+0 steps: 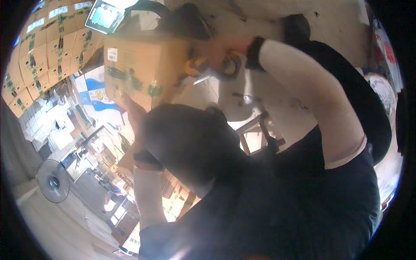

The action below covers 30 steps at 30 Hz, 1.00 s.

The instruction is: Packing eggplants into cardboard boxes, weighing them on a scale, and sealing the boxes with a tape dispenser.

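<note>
A taped cardboard box (143, 68) with green print and a white label stands before me. The fingers of my left hand (135, 112) rest against its near left side; blur and the angle hide whether they grip it. At the box's right side, my right hand (224, 48) is closed around a tape dispenser (198, 65), blurred, with yellow-orange parts and a pale blade-like edge. A dark ring, apparently its tape roll (232, 68), shows just under the hand. A large dark rounded shape, perhaps my clothed knee, covers the area between my arms.
Stacked printed cartons (48, 58) fill the upper left. A black box (105, 16) with a picture of devices lies beyond the taped box. Blue-and-white cartons (97, 94) are left of it, a frame-like stool (256, 130) stands right of centre, and a round fan (53, 182) is lower left.
</note>
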Motion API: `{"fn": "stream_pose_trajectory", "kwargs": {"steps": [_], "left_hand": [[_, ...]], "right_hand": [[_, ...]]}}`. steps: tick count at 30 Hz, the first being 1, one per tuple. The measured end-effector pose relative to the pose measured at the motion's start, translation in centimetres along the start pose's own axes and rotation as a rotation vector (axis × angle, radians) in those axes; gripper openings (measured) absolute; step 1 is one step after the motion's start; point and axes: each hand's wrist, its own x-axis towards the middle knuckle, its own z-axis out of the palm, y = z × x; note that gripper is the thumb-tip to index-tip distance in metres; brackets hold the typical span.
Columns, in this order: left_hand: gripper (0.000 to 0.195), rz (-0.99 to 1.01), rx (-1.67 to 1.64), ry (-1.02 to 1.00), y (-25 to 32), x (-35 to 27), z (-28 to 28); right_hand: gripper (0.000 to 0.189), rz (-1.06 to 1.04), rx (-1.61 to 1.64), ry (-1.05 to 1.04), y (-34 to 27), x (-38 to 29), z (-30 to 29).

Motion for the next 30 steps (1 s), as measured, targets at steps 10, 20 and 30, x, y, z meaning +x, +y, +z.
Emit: {"fn": "stream_pose_trajectory", "kwargs": {"steps": [10, 20, 30], "left_hand": [[0.07, 0.005, -0.096, 0.08, -0.4, 0.9, 0.5], [0.072, -0.046, -0.111, 0.168, -1.9, 2.7, -1.3], [0.045, 0.043, -0.294, 0.148, -1.6, 1.7, 0.4]], "right_hand": [[0.039, 0.211, -0.178, -0.288, -9.1, 2.0, -5.6], [0.033, 0.061, -0.273, -0.34, -8.1, 3.9, -3.5], [0.038, 0.374, -0.374, -0.187, -1.7, -0.7, 17.1]]}}
